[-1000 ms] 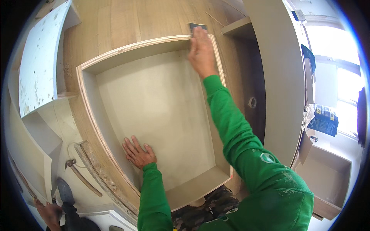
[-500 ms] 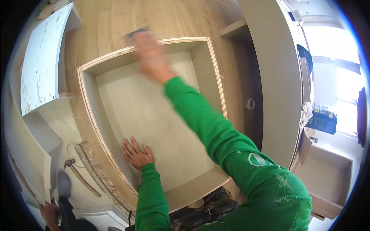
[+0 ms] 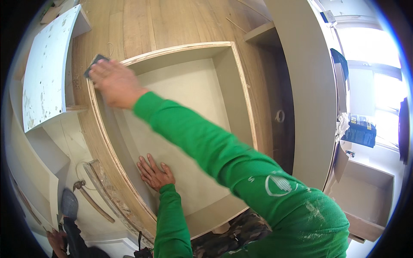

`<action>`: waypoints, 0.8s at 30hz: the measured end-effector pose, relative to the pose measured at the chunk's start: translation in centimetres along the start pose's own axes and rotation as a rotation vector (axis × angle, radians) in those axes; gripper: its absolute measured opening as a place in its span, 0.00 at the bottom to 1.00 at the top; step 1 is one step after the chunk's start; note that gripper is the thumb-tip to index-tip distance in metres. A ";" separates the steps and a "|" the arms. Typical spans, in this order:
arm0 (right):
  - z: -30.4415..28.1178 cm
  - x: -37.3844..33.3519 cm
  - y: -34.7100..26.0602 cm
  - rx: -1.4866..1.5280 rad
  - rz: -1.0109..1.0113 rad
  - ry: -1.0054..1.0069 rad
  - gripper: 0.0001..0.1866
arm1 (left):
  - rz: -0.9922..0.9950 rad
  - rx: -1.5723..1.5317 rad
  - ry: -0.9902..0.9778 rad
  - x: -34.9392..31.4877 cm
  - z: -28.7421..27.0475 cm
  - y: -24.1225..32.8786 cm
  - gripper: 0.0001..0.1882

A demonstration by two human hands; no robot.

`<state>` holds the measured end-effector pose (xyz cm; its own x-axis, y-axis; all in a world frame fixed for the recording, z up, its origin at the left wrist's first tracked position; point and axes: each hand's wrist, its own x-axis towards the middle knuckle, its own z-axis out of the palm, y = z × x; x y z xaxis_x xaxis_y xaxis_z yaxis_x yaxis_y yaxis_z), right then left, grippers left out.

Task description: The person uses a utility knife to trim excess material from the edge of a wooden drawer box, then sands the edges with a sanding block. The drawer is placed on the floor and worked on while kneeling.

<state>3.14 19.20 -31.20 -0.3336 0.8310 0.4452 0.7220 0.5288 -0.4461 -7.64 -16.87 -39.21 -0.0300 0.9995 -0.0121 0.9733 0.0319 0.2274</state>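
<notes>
A large open drawer box [image 3: 202, 142] with pale plywood edges lies in front of me, its inside a greenish beige. My right hand [image 3: 115, 82] reaches across to the far left corner. Beneath its fingers, on the rim, is a dark piece of sandpaper [image 3: 95, 64], partly covered by the hand. With fingers spread, my left hand [image 3: 157, 174] rests flat on the inside bottom, close to the left wall. Both arms wear green sleeves.
At left stand a white panel [image 3: 47, 71] and, lower down, a hammer [image 3: 92, 200] near another person's hand [image 3: 56, 241] and shoe. To the right are a long beige panel [image 3: 312, 99], a tape roll [image 3: 279, 116] and another drawer box [image 3: 365, 193].
My right hand has slid left along the far rim with the sandpaper, from the middle to the far left corner. My left hand stays in nearly the same place.
</notes>
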 end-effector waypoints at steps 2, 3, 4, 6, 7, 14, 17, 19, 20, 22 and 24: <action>-6.8 -3.7 4.5 -0.197 0.175 -0.003 0.28 | -0.008 -0.004 -0.025 -0.1 0.3 -0.1 0.38; -11.3 -6.5 7.8 -0.359 0.227 0.008 0.28 | -0.021 0.000 -0.039 -0.2 0.4 -0.2 0.38; -15.4 -8.9 10.6 -0.527 0.280 0.016 0.26 | -0.027 0.017 -0.048 -0.2 0.4 -0.2 0.38; -21.3 -13.0 14.7 -0.448 0.633 0.157 0.23 | -0.030 -0.014 -0.049 -0.2 0.3 -0.3 0.38; -21.5 -13.7 15.6 -0.458 0.595 0.183 0.23 | -0.027 -0.028 -0.052 -0.2 0.3 -0.3 0.39; -3.2 -2.8 1.1 -0.219 0.115 0.098 0.23 | -0.025 -0.106 -0.046 0.0 -0.1 -0.5 0.40; 1.2 2.5 -3.6 0.001 -0.003 0.004 0.28 | -0.042 -0.132 -0.049 -0.1 -0.2 -0.5 0.39; 0.5 1.2 -6.3 0.008 -0.038 -0.063 0.28 | -0.054 -0.130 -0.068 -0.3 -0.2 -0.5 0.39; -0.4 -0.1 -7.5 -0.006 -0.029 -0.131 0.28 | -0.060 -0.115 -0.077 -0.3 -0.2 -0.5 0.39; -2.9 -7.6 -12.6 -0.158 -0.147 -0.364 0.32 | -0.067 -0.106 -0.079 -0.4 0.0 -0.6 0.39; -5.6 -15.4 -18.1 0.228 -0.164 -0.372 0.35 | -0.090 -0.108 -0.078 -0.5 0.4 -0.6 0.40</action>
<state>-1.43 -4.12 -25.67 -0.6568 0.7168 0.2343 0.5039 0.6483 -0.5708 -8.16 -17.41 -39.74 -0.0940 0.9893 -0.1118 0.9373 0.1258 0.3251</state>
